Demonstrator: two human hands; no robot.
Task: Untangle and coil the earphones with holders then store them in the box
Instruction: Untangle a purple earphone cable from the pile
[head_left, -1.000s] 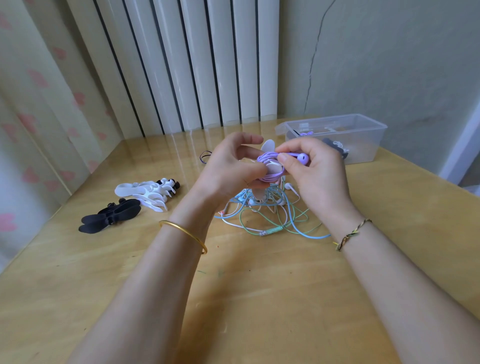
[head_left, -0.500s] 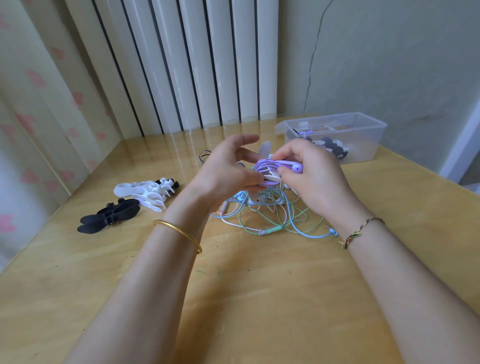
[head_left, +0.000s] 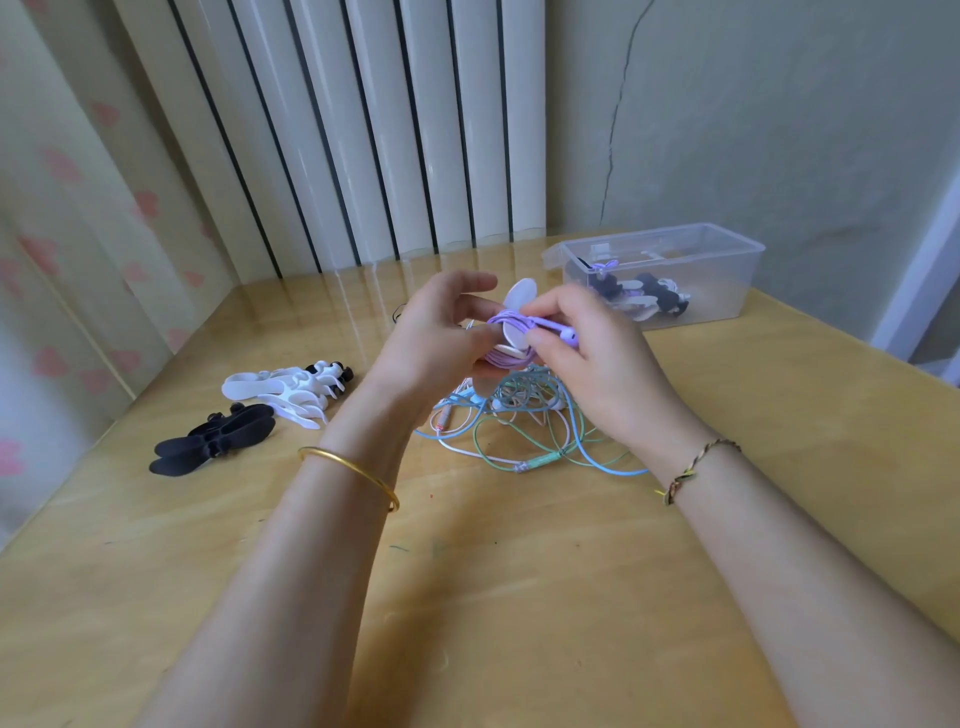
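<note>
I'm watching L hand (head_left: 441, 340) gripping white holder (head_left: 521, 295), steadying purple earphone cord (head_left: 503, 318) coil above tangle (head_left: 524, 413) mid-table. R hand (head_left: 589, 361) pinching earbud (head_left: 571, 339), prob. tucking end. Box (head_left: 727, 297) far right.

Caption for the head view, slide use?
Left hand grips white holder wrapped in purple earphones; right hand pinches its earbud; tangled earphones below, clear box behind.

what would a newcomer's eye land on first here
Mid-frame, the left hand grips a white winged plastic holder wound with a purple earphone cable, whose end the right hand pinches. Beneath them a tangle of green, blue and white earphone cables lies on the wooden table; a clear plastic box sits far right.
</note>
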